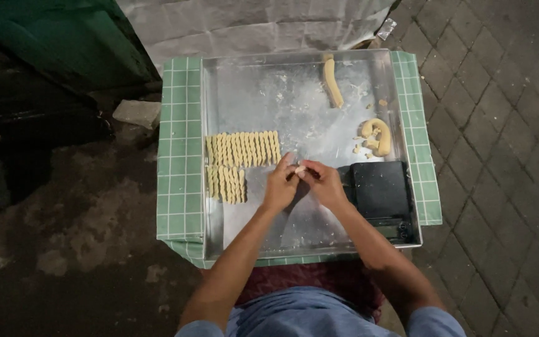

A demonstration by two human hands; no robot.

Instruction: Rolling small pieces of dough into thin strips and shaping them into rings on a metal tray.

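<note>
My left hand (281,186) and my right hand (324,183) meet over the middle of a shiny metal tray (294,231). Between their fingertips they pinch a small pale piece of dough (300,168). Just left of my hands lie two rows of twisted dough sticks (242,148), the lower row (226,183) shorter. A long roll of dough (332,82) lies at the far side of the tray. A curled lump of dough (377,136) with crumbs sits to the right.
A black digital scale (380,193) stands on the tray's right near corner, close to my right wrist. The tray rests on a green checked cloth (179,156) over a small table. Paving bricks (500,125) lie to the right, and rough ground with a stone (136,113) to the left.
</note>
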